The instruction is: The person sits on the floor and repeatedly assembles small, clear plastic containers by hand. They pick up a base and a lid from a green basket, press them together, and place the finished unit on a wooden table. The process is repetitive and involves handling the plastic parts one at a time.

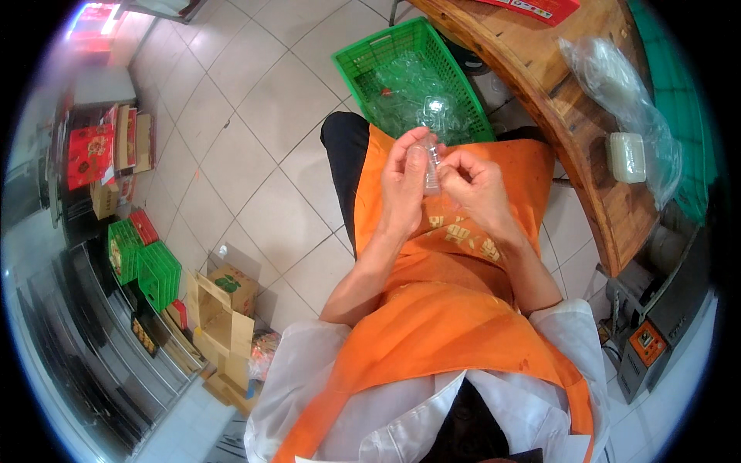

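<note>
Above my orange-aproned lap [455, 270], a small clear plastic container [431, 179] with ribbed sides is between my two hands. The thumb and fingers of my left hand [403, 185] close around its left side. My right hand [480, 189] has its fingers curled and pinched against the right edge of the same piece. Just beyond my hands, a green plastic crate [472, 86] stands on the floor, holding a heap of clear plastic containers [421, 92]. Glare and the fingers hide part of the held piece.
At the right, a curved wooden table [571, 116] bears a clear plastic bag [617, 85] and a stack of pale plastic containers [627, 157]. Open cardboard boxes [216, 316] and green crates [157, 275] stand at the left beside dark tray racks [85, 332]. A grey machine [648, 351] sits lower right.
</note>
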Demonstrator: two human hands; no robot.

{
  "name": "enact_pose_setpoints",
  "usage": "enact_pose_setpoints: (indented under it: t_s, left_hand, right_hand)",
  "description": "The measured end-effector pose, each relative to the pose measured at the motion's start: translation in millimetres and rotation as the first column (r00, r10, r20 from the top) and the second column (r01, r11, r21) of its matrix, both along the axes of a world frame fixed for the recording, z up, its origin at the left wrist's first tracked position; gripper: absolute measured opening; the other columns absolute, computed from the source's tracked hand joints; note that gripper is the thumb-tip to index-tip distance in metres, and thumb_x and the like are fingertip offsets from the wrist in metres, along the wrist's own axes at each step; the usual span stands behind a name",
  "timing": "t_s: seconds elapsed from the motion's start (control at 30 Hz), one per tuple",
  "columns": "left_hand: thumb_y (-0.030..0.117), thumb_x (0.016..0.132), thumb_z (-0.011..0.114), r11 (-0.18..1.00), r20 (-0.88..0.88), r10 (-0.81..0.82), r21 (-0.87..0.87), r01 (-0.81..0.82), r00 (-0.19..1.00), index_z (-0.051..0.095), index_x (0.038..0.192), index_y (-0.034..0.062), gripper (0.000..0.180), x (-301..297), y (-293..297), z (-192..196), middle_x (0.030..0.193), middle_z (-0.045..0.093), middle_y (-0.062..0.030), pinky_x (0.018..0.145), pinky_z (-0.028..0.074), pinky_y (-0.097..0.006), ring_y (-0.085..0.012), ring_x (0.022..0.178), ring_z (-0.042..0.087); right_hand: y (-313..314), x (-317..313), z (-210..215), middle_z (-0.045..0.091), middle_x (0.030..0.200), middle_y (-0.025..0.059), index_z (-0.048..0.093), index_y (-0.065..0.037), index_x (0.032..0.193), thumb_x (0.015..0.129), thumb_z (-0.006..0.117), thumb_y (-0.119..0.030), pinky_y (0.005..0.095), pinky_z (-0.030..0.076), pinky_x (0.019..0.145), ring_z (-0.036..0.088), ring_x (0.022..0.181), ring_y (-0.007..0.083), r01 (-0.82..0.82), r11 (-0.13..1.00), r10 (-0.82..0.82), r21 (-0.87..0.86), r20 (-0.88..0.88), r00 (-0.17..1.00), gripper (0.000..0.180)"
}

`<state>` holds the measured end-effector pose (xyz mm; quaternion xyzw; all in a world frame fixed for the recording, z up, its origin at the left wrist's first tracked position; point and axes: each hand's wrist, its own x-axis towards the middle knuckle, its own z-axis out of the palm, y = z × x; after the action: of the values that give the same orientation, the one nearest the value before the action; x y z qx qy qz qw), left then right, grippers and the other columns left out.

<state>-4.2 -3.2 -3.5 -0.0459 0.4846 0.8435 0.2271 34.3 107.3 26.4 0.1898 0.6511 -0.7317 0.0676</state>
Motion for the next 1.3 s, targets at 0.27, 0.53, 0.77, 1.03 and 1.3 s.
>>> enact_pose_setpoints:
  t_s: [0.27, 0.53, 0.77, 1.03, 1.3]
  left_hand:
    - [0.031, 0.086, 0.044, 0.992, -0.016, 0.105, -0.070, -0.106, 0.994, 0.041, 0.113, 0.0020, 0.039, -15.6, -15.1, -2.6, 0.102, 0.051, -0.0098, 0.078, 0.044, -0.031, -0.0198, 0.093, 0.051]
    - [0.019, 0.084, 0.050, 0.987, -0.059, 0.074, -0.141, -0.082, 0.995, 0.045, 0.110, 0.0022, 0.032, -8.6, -5.9, -6.7, 0.097, 0.050, -0.0042, 0.070, 0.043, -0.022, -0.0107, 0.084, 0.050]
    - [0.017, 0.085, 0.048, 0.975, -0.066, -0.042, -0.219, 0.026, 0.997, 0.046, 0.110, 0.0026, 0.029, -4.0, -1.9, 9.9, 0.102, 0.051, -0.0067, 0.075, 0.043, -0.026, -0.0147, 0.092, 0.050]
    - [0.023, 0.086, 0.046, 0.997, -0.051, -0.072, -0.036, 0.070, 0.996, 0.045, 0.110, 0.0017, 0.032, -1.0, -2.4, 3.7, 0.104, 0.051, -0.0101, 0.075, 0.045, -0.028, -0.0179, 0.094, 0.051]
    - [0.033, 0.087, 0.040, 0.986, -0.017, -0.145, 0.075, 0.146, 0.989, 0.040, 0.113, 0.0021, 0.040, 0.9, -0.9, 0.3, 0.109, 0.049, -0.0133, 0.076, 0.046, -0.030, -0.0197, 0.096, 0.051]
  right_hand:
    - [39.5, -42.6, -10.0, 0.058, 0.071, 0.0039, 0.055, 0.003, 0.090, 0.080, 0.050, -0.017, 0.0207, 0.040, 0.051, 0.048, 0.053, 0.0064, 0.041, 0.897, -0.002, 0.441, -0.087, 0.996, 0.023]
    - [5.5, -6.8, -8.8, 0.055, 0.069, 0.0004, 0.057, 0.001, 0.089, 0.081, 0.050, -0.015, 0.0186, 0.039, 0.048, 0.048, 0.052, 0.0047, -0.136, 0.985, 0.140, -0.105, 0.033, 0.990, 0.019]
    - [5.1, 1.9, 4.4, 0.051, 0.060, -0.0024, 0.058, 0.000, 0.082, 0.079, 0.052, -0.009, 0.0168, 0.037, 0.046, 0.047, 0.049, 0.0035, -0.112, 0.990, 0.116, -0.090, 0.045, 0.992, 0.011]
    - [10.0, 2.9, 7.1, 0.055, 0.061, 0.0002, 0.059, -0.001, 0.079, 0.078, 0.052, -0.009, 0.0165, 0.036, 0.042, 0.049, 0.046, 0.0045, -0.114, 0.973, 0.137, -0.203, 0.103, 0.985, 0.011]
    - [7.9, 1.5, -5.5, 0.050, 0.056, 0.0000, 0.055, -0.002, 0.074, 0.078, 0.049, -0.009, 0.0179, 0.035, 0.043, 0.046, 0.046, 0.0046, -0.081, 0.970, 0.099, -0.228, 0.070, 0.993, 0.010]
